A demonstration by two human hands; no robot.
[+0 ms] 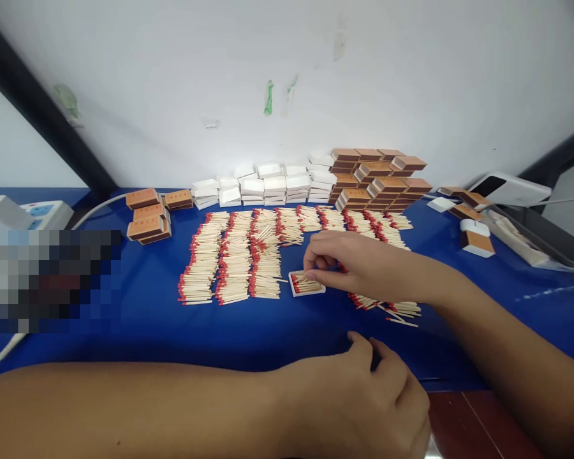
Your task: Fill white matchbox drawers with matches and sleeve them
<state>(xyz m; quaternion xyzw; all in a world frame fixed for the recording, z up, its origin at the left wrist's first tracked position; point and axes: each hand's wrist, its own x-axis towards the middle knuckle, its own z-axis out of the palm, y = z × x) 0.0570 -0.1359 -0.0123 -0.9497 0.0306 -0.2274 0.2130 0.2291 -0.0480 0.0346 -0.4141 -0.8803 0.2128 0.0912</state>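
A white matchbox tray [308, 292] lies on the blue table [249, 331], with red-tipped matches inside. My right hand [351, 264] is over its right side, thumb and fingertips pinched together at the matches; whatever they grip is too small to make out. Nearer the front edge, my left hand [363, 389] is held palm down with its fingers curled, and what is under them is hidden. Rows of matches [234, 255] lie left of the tray. More matches [402, 312] show to its right, partly covered by my right hand and forearm.
White trays [275, 185] and brown matchboxes [377, 175] are stacked along the wall. A smaller group of matchboxes [148, 213] is at the left, beside a power strip [48, 213]. At the right are a white device [511, 190] and a dark tray [550, 236].
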